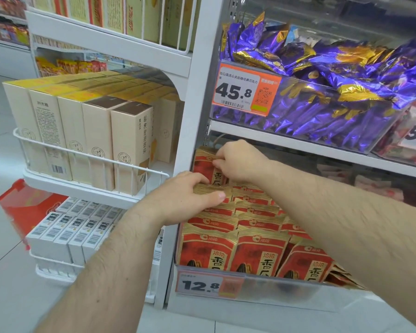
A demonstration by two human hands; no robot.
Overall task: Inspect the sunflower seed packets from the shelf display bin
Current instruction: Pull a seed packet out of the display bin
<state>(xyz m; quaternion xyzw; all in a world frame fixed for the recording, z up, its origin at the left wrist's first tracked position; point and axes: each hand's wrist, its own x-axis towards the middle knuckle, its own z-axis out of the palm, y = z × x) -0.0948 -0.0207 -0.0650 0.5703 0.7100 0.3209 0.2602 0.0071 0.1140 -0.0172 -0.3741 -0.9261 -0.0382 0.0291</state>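
Low down, a clear display bin [286,290] holds red sunflower seed packets [257,254]; left hand [190,195] and right hand [238,162] each pinch a rear packet; fingertips partly hidden.

Seed packets [259,255] red with gold tops and dark lettering, bin tag [209,284] white/orange with black "12.8" — upper bin wrappers [360,68] purple foil with gold ends, its tag [244,88] orange-bordered white — side-rack boxes [87,131] cream with yellow or brown tops.
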